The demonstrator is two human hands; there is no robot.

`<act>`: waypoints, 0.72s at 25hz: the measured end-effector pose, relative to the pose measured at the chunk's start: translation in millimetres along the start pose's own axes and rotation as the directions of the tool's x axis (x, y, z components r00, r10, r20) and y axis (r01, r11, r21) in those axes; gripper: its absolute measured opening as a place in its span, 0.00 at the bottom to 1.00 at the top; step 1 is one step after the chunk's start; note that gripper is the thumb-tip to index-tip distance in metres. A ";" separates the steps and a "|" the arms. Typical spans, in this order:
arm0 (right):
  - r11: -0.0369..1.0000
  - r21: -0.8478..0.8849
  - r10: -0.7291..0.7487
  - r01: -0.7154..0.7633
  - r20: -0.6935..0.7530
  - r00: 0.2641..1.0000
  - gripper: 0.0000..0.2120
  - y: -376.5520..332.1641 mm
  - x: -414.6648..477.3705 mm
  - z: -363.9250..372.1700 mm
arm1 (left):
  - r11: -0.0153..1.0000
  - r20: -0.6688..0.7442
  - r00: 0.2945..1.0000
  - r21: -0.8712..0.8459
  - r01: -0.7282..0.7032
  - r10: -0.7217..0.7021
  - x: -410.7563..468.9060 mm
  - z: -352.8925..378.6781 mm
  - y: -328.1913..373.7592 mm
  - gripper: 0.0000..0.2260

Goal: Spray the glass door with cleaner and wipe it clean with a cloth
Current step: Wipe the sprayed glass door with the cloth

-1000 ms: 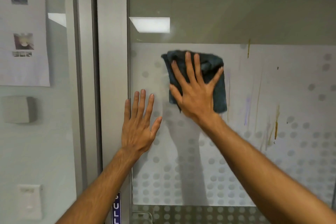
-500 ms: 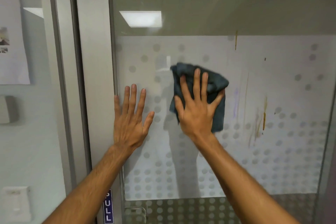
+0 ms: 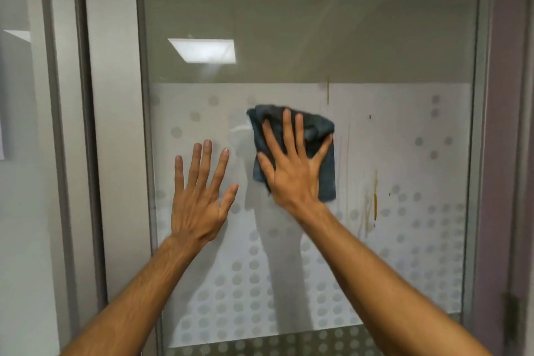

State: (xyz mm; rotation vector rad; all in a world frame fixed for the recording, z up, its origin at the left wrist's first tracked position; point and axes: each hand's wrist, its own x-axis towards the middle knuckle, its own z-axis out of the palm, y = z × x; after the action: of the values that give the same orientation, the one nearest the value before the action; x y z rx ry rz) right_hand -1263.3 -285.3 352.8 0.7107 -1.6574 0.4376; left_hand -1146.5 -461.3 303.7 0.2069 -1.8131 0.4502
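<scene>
The tall glass door [image 3: 289,37], clear above and covered below by a white frosted band printed with grey dots, fills the view inside a grey metal frame [image 3: 115,124]. The right hand [image 3: 294,173] lies flat against the frosted band, fingers spread wide, pinning a crumpled dark blue-grey cloth [image 3: 325,159] to the pane. The cloth shows above the fingertips and at 3 o'clock of the palm; its lower corner hangs beside the wrist. The left hand [image 3: 199,196] rests at 9 o'clock of the right hand, near it but apart, palm to the glass, fingers splayed and holding nothing. Thin yellow-brown drip streaks [image 3: 375,199] run down the glass at 3 o'clock of the cloth, close to it; whether the cloth touches the nearest streak cannot be told. A bright rectangular ceiling light reflection [image 3: 203,50] sits at 11 o'clock of the cloth.
</scene>
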 end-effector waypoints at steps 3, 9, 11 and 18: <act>1.000 -0.013 0.025 -0.026 -0.024 0.999 0.31 25.9 81.2 -19.4 | 1.000 -0.034 0.999 -0.015 0.003 -0.004 16.4 1.9 8.1 0.32; 0.979 0.065 0.195 -0.191 -0.048 0.980 0.30 52.6 120.6 -32.0 | 1.000 -0.055 0.998 -0.008 0.024 -0.024 39.0 6.1 19.8 0.33; 0.982 0.061 0.184 -0.180 -0.069 0.980 0.29 50.2 86.9 -23.4 | 1.000 -0.045 0.999 0.005 0.027 -0.027 39.4 7.5 23.7 0.33; 0.995 0.027 0.094 -0.095 0.032 0.995 0.31 53.9 -109.7 8.8 | 1.000 -0.030 1.000 -0.015 0.007 -0.007 32.0 12.3 42.8 0.32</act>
State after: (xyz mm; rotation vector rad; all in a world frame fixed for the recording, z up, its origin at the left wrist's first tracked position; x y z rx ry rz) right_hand -1295.4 -227.7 249.5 0.6645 -1.7217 0.5211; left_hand -1182.3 -424.5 323.0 0.1957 -1.7856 0.4329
